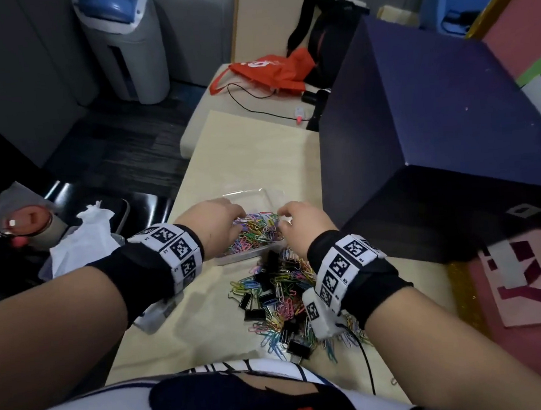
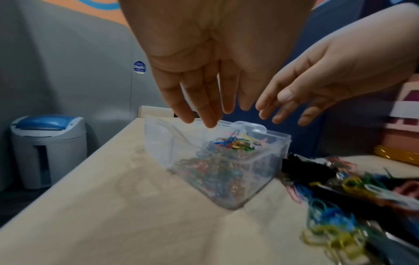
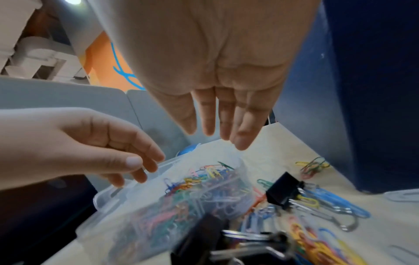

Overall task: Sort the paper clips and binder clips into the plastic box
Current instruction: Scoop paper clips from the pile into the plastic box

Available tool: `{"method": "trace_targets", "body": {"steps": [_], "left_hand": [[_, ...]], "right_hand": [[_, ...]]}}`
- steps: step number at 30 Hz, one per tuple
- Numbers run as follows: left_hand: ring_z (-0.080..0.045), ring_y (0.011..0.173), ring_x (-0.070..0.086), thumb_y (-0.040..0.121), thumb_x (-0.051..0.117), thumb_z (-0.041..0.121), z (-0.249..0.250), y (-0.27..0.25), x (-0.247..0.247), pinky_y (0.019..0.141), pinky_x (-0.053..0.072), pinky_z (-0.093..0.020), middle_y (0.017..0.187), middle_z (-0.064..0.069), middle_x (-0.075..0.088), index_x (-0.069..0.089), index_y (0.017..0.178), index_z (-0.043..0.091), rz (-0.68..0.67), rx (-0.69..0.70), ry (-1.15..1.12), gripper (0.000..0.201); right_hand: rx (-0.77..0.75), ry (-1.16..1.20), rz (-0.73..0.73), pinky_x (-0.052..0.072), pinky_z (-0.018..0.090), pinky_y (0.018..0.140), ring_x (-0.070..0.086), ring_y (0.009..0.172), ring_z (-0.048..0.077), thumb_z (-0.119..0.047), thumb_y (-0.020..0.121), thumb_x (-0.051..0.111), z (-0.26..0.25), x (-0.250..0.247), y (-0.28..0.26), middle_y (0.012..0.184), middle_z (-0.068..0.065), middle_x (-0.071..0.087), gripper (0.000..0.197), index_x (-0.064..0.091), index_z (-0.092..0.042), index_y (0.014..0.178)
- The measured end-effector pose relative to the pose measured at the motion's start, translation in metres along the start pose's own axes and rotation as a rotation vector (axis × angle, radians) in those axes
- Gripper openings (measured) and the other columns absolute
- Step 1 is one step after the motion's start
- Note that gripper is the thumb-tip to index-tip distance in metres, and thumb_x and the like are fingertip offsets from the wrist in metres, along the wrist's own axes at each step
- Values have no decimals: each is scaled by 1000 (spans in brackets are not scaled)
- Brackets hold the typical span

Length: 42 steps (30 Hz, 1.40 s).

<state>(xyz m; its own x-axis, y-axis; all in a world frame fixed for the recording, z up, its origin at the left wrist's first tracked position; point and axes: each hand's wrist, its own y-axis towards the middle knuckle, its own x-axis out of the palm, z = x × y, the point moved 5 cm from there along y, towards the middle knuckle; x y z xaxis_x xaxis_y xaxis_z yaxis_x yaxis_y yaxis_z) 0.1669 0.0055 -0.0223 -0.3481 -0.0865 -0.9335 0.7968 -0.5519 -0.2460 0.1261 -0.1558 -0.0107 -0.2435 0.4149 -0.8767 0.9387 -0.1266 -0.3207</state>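
A clear plastic box (image 1: 246, 195) on the cream table holds a heap of coloured paper clips (image 1: 255, 234). My left hand (image 1: 219, 221) and right hand (image 1: 299, 222) hover over it side by side, fingers straight and nothing held. In the left wrist view the left hand's fingertips (image 2: 211, 123) hang just above the box's rim (image 2: 260, 157). The right wrist view shows the right hand (image 3: 217, 122) spread over the box (image 3: 108, 195). In front of the box lies a mixed pile of paper clips and black binder clips (image 1: 279, 297); one binder clip (image 3: 283, 190) lies beside the box.
A big dark blue box (image 1: 417, 130) stands close on the right. A second small clear container (image 1: 155, 315) lies under my left forearm. An orange bag (image 1: 263, 74) and a cable lie at the table's far end. Crumpled tissue (image 1: 85, 237) sits off the left edge.
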Motion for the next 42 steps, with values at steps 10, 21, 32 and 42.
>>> {"method": "trace_targets", "body": {"steps": [10, 21, 32, 42], "left_hand": [[-20, 117, 53, 95, 32, 53, 22, -1, 29, 91, 45, -42, 128, 4, 53, 53, 124, 24, -177, 167, 366, 46], [-29, 100, 54, 89, 49, 28, 60, -20, 28, 80, 46, -40, 112, -5, 53, 54, 118, 18, 12, 363, 227, 31], [-28, 111, 52, 90, 47, 24, 109, -25, 53, 101, 40, -38, 115, -7, 56, 55, 124, 15, -93, 526, 261, 36], [-29, 115, 49, 93, 44, 31, 140, -13, 59, 100, 39, -43, 127, -6, 49, 50, 129, 16, -135, 471, 250, 40]], "right_hand": [[-45, -67, 24, 35, 35, 104, 39, 124, 27, 4, 83, 41, 28, 23, -21, 131, 5, 46, 52, 52, -22, 127], [55, -153, -265, 13, 29, 118, 11, 147, 22, 12, 81, 42, 57, 46, -10, 161, 6, -2, 81, 11, -10, 152], [23, -317, -1, 40, 37, 96, 44, 120, 26, -37, 94, 50, 84, 49, -58, 124, 4, 50, 35, 53, -20, 124], [414, 171, 242, 47, 30, 80, 60, 96, 23, -37, 90, 53, 150, 9, -78, 107, 2, 64, 25, 54, -21, 109]]}}
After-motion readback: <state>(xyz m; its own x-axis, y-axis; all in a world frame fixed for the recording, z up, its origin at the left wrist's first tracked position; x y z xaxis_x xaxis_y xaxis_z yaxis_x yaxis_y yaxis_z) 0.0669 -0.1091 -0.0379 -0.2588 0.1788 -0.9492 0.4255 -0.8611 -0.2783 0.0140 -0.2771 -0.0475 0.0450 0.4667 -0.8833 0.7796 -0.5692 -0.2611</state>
